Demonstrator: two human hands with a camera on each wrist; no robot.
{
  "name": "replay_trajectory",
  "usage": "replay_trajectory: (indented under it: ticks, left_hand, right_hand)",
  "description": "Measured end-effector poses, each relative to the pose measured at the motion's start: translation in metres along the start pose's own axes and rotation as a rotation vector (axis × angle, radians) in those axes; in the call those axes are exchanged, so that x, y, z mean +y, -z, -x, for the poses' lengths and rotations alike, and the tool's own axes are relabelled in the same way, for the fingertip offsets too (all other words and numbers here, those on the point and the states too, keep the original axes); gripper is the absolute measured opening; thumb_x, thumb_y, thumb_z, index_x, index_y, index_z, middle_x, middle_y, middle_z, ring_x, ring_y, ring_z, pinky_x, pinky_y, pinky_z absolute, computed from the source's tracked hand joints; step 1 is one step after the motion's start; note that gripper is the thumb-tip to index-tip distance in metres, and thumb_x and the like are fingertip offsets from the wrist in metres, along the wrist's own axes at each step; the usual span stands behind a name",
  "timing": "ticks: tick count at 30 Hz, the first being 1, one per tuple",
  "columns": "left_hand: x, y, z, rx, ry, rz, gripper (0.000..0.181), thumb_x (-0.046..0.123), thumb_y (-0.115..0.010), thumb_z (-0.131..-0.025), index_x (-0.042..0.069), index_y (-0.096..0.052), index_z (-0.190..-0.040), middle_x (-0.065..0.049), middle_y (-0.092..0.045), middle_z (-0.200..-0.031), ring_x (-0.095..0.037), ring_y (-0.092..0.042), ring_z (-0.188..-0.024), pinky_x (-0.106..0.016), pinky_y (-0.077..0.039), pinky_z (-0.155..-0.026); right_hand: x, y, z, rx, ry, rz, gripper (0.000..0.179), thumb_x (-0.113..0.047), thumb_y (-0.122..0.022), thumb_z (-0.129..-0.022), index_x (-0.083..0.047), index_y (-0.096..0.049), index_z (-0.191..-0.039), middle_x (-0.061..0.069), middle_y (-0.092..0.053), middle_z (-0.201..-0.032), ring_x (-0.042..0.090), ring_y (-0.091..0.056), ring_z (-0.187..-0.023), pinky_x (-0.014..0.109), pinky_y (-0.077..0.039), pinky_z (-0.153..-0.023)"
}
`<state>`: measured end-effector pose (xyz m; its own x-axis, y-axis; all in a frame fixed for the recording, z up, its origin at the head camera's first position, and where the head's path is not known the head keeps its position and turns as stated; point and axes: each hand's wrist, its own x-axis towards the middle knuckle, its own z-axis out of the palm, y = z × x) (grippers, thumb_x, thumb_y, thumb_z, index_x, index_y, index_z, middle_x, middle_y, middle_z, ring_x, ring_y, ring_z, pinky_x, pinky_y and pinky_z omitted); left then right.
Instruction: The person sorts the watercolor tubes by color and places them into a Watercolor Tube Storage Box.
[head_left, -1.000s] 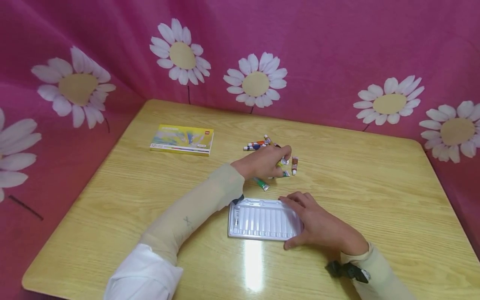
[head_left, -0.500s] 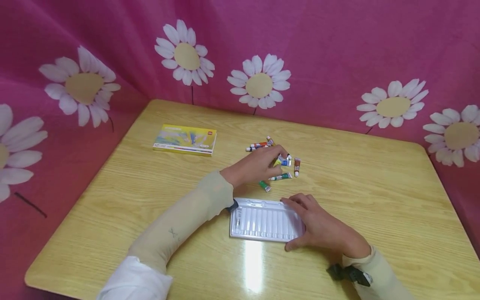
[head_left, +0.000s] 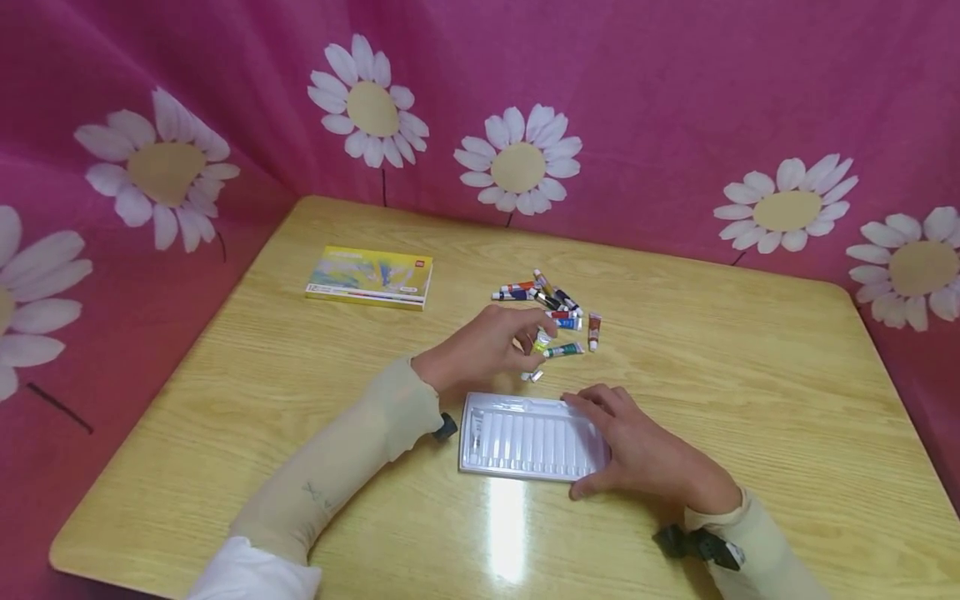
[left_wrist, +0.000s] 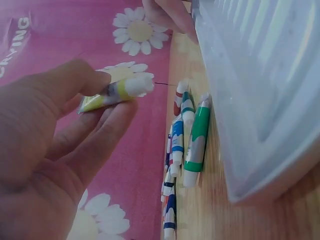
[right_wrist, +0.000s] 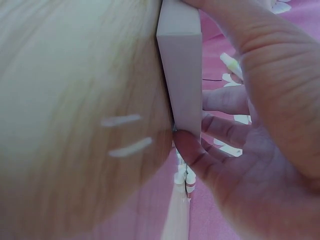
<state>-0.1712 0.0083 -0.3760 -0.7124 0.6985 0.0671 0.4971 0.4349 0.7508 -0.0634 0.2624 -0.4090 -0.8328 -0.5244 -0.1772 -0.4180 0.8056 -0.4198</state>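
Observation:
My left hand [head_left: 487, 343] pinches a yellow paint tube [left_wrist: 117, 94] between thumb and fingers, its white cap pointing outward. Below it, a green paint tube [left_wrist: 199, 135] lies on the table. A white plastic tray [head_left: 525, 402] with a row of narrow slots lies in front of me. What looks like a pale tube [head_left: 477, 432] sits in its leftmost slot. Around the tray's right end my right hand [head_left: 645, 454] holds on, thumb at the near edge and fingers at the far edge. The tray's side wall [right_wrist: 181, 75] shows against that palm in the right wrist view.
Several other paint tubes lie loosely heaped beyond the tray, among them a blue one [head_left: 567, 323], a dark green one [head_left: 564, 350] and a brown one [head_left: 594, 332]. A yellow flat box [head_left: 369, 277] lies at the table's back left. A pink flowered cloth [head_left: 637, 100] hangs behind.
My left hand has drawn back from the heap toward the tray and lifted the yellow paint tube out, uncovering more tubes. The right hand has stayed on the tray.

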Motion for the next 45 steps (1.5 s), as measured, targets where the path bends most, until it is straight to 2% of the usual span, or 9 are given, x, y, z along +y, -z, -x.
replay_trajectory:
  ticks: [5,9,14,18,24,29,32,40,45]
  left_hand:
    - [-0.002,-0.001,0.010,-0.026,0.003,0.055,0.027,0.014,-0.072,-0.095,0.017,-0.064,-0.121,-0.001,-0.074,-0.114,-0.009,-0.070,-0.096,-0.028,-0.057,-0.092]
    - [-0.004,-0.002,0.015,-0.018,-0.013,0.050,0.029,0.012,-0.072,-0.095,0.014,-0.066,-0.124,-0.005,-0.072,-0.125,-0.012,-0.071,-0.101,-0.029,-0.058,-0.093]
    - [-0.006,-0.001,0.020,0.007,-0.010,0.023,0.030,0.013,-0.074,-0.094,0.014,-0.068,-0.124,-0.001,-0.075,-0.110,-0.010,-0.068,-0.094,-0.026,-0.057,-0.085]
    - [-0.008,0.000,0.026,-0.011,0.003,0.028,0.029,0.016,-0.074,-0.095,0.013,-0.069,-0.124,0.002,-0.074,-0.101,-0.009,-0.067,-0.088,-0.023,-0.055,-0.079]
    - [-0.010,-0.001,0.034,-0.065,0.050,0.012,0.030,0.023,-0.077,-0.094,0.012,-0.068,-0.121,0.003,-0.073,-0.102,-0.010,-0.065,-0.090,-0.024,-0.055,-0.082]
    - [-0.011,-0.001,0.041,-0.115,0.032,-0.001,0.024,0.023,-0.077,-0.094,0.011,-0.069,-0.114,0.000,-0.074,-0.107,-0.010,-0.066,-0.091,-0.026,-0.056,-0.084]
    - [-0.013,-0.001,0.045,-0.120,0.039,0.001,0.025,0.022,-0.077,-0.093,0.011,-0.069,-0.114,0.000,-0.074,-0.107,-0.010,-0.066,-0.091,-0.026,-0.056,-0.084]
    - [-0.019,-0.002,0.050,-0.142,0.045,-0.003,0.022,0.020,-0.080,-0.091,0.011,-0.066,-0.106,0.002,-0.070,-0.098,-0.009,-0.062,-0.084,-0.023,-0.054,-0.080]
    - [-0.018,0.000,0.050,-0.189,0.098,-0.017,0.024,0.022,-0.083,-0.089,0.015,-0.062,-0.101,0.002,-0.068,-0.094,-0.010,-0.060,-0.081,-0.023,-0.051,-0.079]
  right_hand:
    - [0.000,-0.001,0.001,0.003,0.012,0.000,0.113,-0.073,-0.083,-0.067,-0.012,-0.047,-0.154,0.009,-0.049,-0.147,0.027,-0.046,-0.132,0.051,-0.049,-0.109]
    - [0.000,0.000,0.001,-0.011,-0.012,0.002,0.114,-0.073,-0.084,-0.067,-0.013,-0.045,-0.156,0.009,-0.048,-0.149,0.027,-0.045,-0.134,0.051,-0.049,-0.110]
    - [-0.001,0.003,0.000,-0.013,-0.023,0.008,0.114,-0.069,-0.086,-0.066,-0.014,-0.044,-0.156,0.008,-0.047,-0.150,0.027,-0.044,-0.134,0.051,-0.048,-0.112]
    - [-0.001,0.003,-0.001,-0.018,-0.027,0.006,0.113,-0.069,-0.087,-0.066,-0.014,-0.045,-0.156,0.008,-0.047,-0.149,0.027,-0.044,-0.134,0.051,-0.048,-0.112]
    - [-0.002,0.002,-0.001,-0.030,-0.032,-0.016,0.113,-0.072,-0.085,-0.067,-0.016,-0.045,-0.156,0.006,-0.046,-0.150,0.026,-0.043,-0.134,0.052,-0.047,-0.112]
    - [-0.002,0.002,-0.002,-0.028,-0.030,-0.014,0.113,-0.071,-0.085,-0.067,-0.016,-0.044,-0.157,0.006,-0.046,-0.150,0.026,-0.044,-0.134,0.051,-0.047,-0.112]
    - [-0.002,0.002,-0.002,-0.033,-0.033,-0.015,0.113,-0.071,-0.084,-0.067,-0.016,-0.043,-0.157,0.007,-0.045,-0.150,0.027,-0.043,-0.134,0.052,-0.047,-0.113]
    - [-0.002,0.001,-0.002,-0.035,-0.038,-0.014,0.114,-0.071,-0.085,-0.067,-0.016,-0.043,-0.157,0.007,-0.046,-0.151,0.027,-0.044,-0.135,0.053,-0.047,-0.113]
    - [-0.002,0.001,-0.001,-0.033,-0.033,-0.009,0.114,-0.071,-0.085,-0.067,-0.015,-0.043,-0.157,0.007,-0.046,-0.150,0.027,-0.044,-0.134,0.052,-0.047,-0.113]
